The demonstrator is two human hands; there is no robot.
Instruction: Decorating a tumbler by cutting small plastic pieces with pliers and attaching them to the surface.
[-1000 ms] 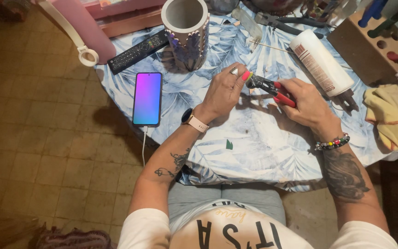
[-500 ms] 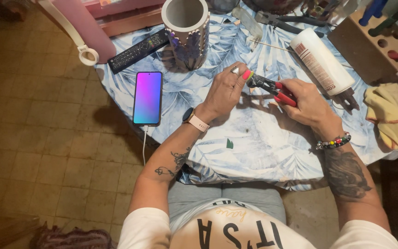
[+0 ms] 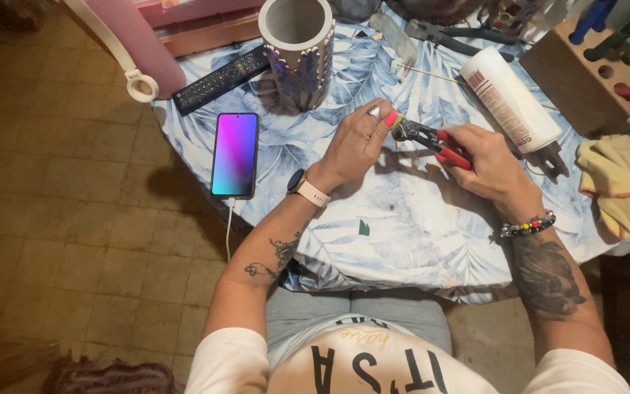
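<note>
My right hand (image 3: 491,166) grips red-handled nippers (image 3: 432,138) above the leaf-patterned tablecloth (image 3: 402,219). Their dark jaws point left toward my left hand (image 3: 359,142). The left fingertips pinch a small piece at the jaws; it is too small to make out. A watch sits on my left wrist and a bead bracelet on my right. A small dark green chip (image 3: 363,228) lies on the cloth below my hands.
A phone (image 3: 235,153) with a lit purple screen lies at the left edge, cable hanging down. Behind stand a grey cylindrical vase (image 3: 297,47), a black remote (image 3: 220,79), a white sealant cartridge (image 3: 510,98), pliers (image 3: 453,36) and a yellow cloth (image 3: 614,186).
</note>
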